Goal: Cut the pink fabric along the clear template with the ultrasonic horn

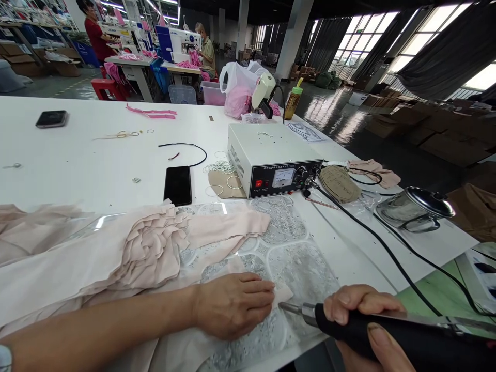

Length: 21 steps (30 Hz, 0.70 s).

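My left hand [234,305] lies flat, palm down, with its fingers stretched out over a pale pink fabric strip [284,294]. The strip's end sticks out past the fingertips onto a clear, grey-patterned mat [306,266]. In my right hand [366,302] is a black-handled ultrasonic tool [406,336], its thin metal tip pointing left. That tip is close to or touching the strip's end; I cannot tell which. Left of my hands, cut pale pink fabric pieces [155,245] lie in a layered, fanned pile.
A control box [271,144] with a dial stands mid-table, a black cable [372,237] running from it. Behind my left hand lies a black phone [177,185]. Card templates [339,183] and a lidded glass jug [408,209] are at right. People work at sewing machines [182,44] beyond.
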Each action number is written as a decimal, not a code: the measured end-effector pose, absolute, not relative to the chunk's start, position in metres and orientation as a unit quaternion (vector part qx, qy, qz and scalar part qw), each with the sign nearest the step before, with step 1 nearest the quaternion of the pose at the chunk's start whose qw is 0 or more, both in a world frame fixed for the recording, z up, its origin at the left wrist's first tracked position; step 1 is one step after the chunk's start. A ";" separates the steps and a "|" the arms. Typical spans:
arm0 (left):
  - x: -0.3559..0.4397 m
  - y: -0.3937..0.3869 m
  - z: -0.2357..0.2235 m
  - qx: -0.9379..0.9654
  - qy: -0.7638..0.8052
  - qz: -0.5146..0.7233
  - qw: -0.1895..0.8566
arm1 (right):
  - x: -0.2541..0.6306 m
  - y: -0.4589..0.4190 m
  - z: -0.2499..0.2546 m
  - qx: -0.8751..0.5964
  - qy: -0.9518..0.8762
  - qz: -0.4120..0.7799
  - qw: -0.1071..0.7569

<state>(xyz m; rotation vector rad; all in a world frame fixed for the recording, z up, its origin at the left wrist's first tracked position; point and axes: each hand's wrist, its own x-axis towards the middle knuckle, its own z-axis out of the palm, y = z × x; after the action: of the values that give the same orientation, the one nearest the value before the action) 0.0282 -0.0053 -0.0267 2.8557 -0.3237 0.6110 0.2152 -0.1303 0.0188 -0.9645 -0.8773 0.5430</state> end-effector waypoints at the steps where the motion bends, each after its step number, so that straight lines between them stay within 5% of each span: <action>1: 0.028 -0.005 -0.027 0.967 -0.109 0.209 0.102 | 0.215 -0.130 0.019 -0.443 -0.406 0.248 0.760; 21: 0.035 0.007 -0.007 0.967 -0.105 0.103 0.208 | 0.234 -0.123 0.009 -0.441 -0.382 0.180 0.792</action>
<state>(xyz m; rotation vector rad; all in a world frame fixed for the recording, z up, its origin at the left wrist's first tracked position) 0.0349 0.0065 -0.0069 2.6910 -0.2928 0.2856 0.2342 -0.1226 0.0092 -0.9498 -0.8210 0.3873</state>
